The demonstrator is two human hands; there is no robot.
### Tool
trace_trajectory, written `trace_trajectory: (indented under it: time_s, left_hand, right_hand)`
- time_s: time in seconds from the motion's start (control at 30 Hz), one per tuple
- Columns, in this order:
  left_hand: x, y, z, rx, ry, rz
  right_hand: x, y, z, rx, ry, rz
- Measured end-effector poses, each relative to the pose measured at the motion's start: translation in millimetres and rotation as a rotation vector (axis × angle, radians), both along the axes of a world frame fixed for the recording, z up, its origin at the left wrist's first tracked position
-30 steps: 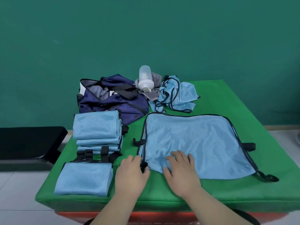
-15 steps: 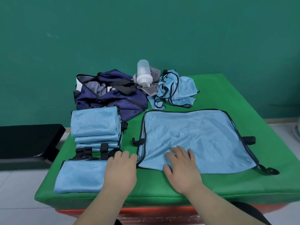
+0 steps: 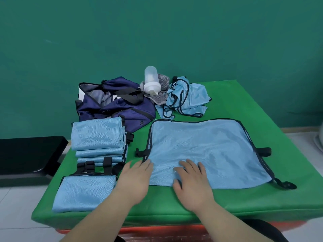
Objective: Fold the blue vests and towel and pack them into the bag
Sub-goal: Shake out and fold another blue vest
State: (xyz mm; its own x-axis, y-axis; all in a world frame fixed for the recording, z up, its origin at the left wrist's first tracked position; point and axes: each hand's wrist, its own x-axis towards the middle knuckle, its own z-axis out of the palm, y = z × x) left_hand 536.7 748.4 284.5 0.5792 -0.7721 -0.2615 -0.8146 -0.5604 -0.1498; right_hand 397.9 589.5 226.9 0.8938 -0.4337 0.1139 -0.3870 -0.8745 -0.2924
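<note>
1. Hands lie flat at the front of the green table. Both have loose, straight fingers and hold nothing.
2. The left hand has its fingers close together. Its fingertips touch the near left corner of the flat blue vest, right at the dark trim.
3. The right hand rests on top of that vest near its front edge. Its fingers are spread a little.
4. The flat blue vest is spread out in the middle of the table. Black buckle straps stick out from its left side, its right side and its near right corner.
5. A stack of folded vests sits to the left of the flat one. More black clips show at the front of the stack.
6. One more folded vest lies alone at the near left corner of the table, close to the left wrist.
7. The dark blue bag is at the back left, behind the stack. Its top is open and a black strap lies across it.
8. A crumpled vest lies in a heap at the back, to the right of the bag.
9. The grey striped towel is bunched up between the bag and the crumpled vest. A white bottle leans on it with its cap toward the front.
10. A black bench stands left of the table. A green wall is behind it all.
</note>
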Motion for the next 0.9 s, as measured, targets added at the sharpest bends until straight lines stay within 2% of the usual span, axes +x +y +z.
trace_trajectory:
  time_s: [0.23, 0.37, 0.43, 0.53, 0.63, 0.77, 0.9]
  left_hand:
    - [5.1, 5.1, -6.1, -0.066, -0.017, 0.028]
    - [-1.0, 13.3, -10.5, -0.203, -0.06, -0.087]
    - [-3.4, 19.3, -13.9, -0.241, -0.105, -0.196]
    - [-6.1, 23.5, -11.8, -0.238, -0.079, -0.261]
    - [-4.4, 24.1, -9.1, -0.228, -0.058, -0.25]
    - [-0.3, 18.7, -6.4, -0.186, 0.037, -0.215]
    - [9.4, 13.3, -5.0, -0.167, 0.084, -0.2]
  right_hand:
    - [-3.4, -0.3, 3.1, 0.041, -0.025, 0.055]
    - [-18.5, -5.0, 9.2, 0.17, -0.309, 0.097]
    - [-33.8, -11.1, 11.2, 0.174, -0.372, 0.104]
    - [-68.6, -30.9, 13.4, 0.214, -0.345, 0.073]
    - [-109.6, -63.2, 16.1, 0.132, -0.295, -0.008]
    - [-152.7, -104.9, 26.4, 0.002, -0.125, -0.131]
    - [-167.8, -135.7, 32.4, 0.004, -0.001, -0.161]
